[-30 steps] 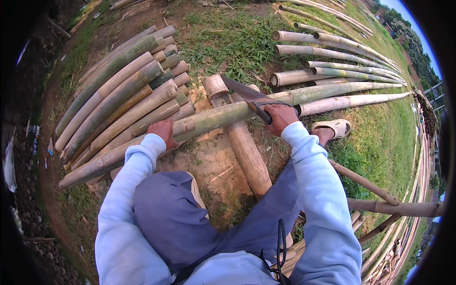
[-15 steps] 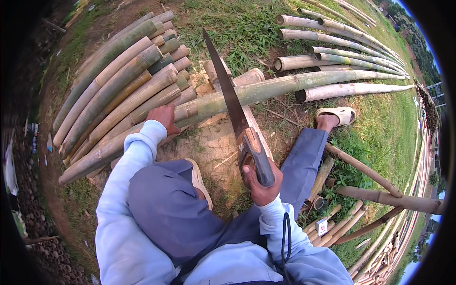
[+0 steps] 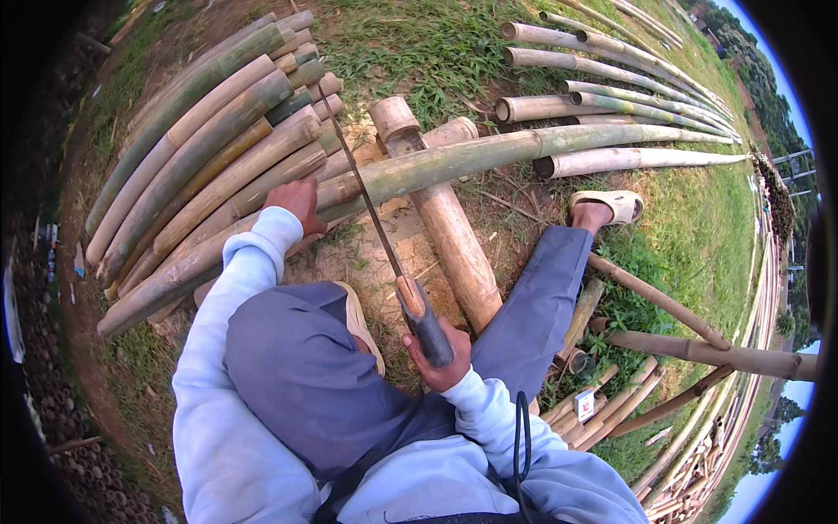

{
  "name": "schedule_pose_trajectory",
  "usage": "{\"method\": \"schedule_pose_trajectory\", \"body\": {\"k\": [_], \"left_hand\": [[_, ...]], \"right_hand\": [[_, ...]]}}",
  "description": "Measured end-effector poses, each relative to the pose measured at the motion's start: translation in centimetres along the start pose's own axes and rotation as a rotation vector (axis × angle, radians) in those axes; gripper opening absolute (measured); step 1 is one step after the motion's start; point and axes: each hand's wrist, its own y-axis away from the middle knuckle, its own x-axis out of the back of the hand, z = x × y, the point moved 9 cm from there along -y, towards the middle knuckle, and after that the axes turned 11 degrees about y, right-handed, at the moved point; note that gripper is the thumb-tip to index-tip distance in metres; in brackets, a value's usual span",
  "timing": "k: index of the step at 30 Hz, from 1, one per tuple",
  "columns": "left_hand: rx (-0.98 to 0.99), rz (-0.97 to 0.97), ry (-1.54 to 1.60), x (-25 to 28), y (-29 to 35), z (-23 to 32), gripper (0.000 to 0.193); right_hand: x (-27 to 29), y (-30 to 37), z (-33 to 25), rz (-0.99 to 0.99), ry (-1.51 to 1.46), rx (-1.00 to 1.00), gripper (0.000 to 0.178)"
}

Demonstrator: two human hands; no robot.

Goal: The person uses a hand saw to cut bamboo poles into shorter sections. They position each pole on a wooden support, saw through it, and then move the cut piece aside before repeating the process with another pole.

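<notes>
While the right hand (image 3: 441,354) sits low between the legs, its fingers are wrapped round the handle of a saw (image 3: 384,242) whose blade points forward and slightly left. Farther out, the left hand (image 3: 298,205) has its fingers curled over a greenish bamboo pole (image 3: 454,162), so it is the nearer hand to that pole. The pole's long axis runs from near left to far right, over a thick log (image 3: 456,253), ahead of the right hand. The blade crosses the pole's line just right of the left hand; I cannot tell whether they touch. Beyond lie stacked bamboo pieces (image 3: 231,109) at left and long poles (image 3: 633,162) at right.
</notes>
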Motion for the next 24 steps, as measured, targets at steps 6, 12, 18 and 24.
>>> {"method": "schedule_pose_trajectory", "body": {"k": [6,12,18,24], "left_hand": [[-0.014,0.007,-0.019,0.8,0.5,0.9,0.059],[-0.018,0.053,-0.013,0.6,0.6,0.3,0.059],[0.003,-0.016,-0.009,0.3,-0.1,0.5,0.062],[0.012,0.023,-0.029,0.5,0.7,0.5,0.060]], "right_hand": [[-0.9,0.4,0.5,-0.075,-0.065,-0.089,0.027],[0.8,3.1,-2.0,0.015,-0.086,0.033,0.032],[-1.9,-5.3,-1.9,0.014,-0.123,-0.014,0.015],[1.4,4.0,-1.9,-0.104,-0.069,-0.026,0.044]]}}
